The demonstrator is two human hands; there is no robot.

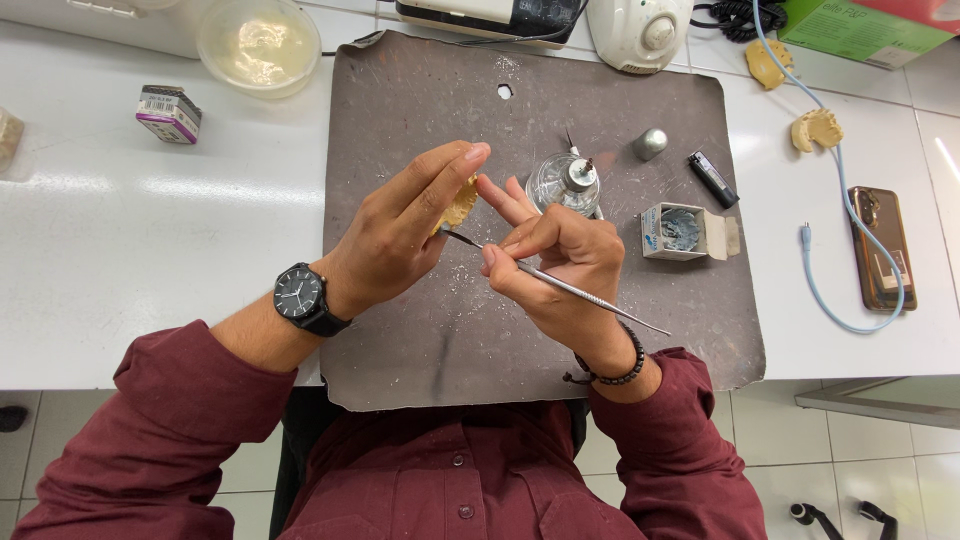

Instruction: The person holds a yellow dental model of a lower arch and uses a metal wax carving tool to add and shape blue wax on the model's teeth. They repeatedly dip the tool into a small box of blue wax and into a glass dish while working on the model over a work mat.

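My left hand [400, 235], with a black wristwatch on its wrist, grips a small yellow dental cast [461, 203] between thumb and fingers above the brown work mat [420, 110]. In my right hand [560, 260] I hold a thin metal carving tool [575, 290] like a pen. Its dark tip touches the underside of the cast, and my right index finger reaches towards the cast. A beaded bracelet circles my right wrist.
A glass spirit burner [568, 182], its metal cap [650, 143], a black lighter [712, 179] and an open box of grey wax [683, 231] lie on the mat. Two yellow casts [817, 128], a phone [880, 248] on a blue cable, a plastic bowl [260, 45] and a small box [168, 113] sit on the white bench.
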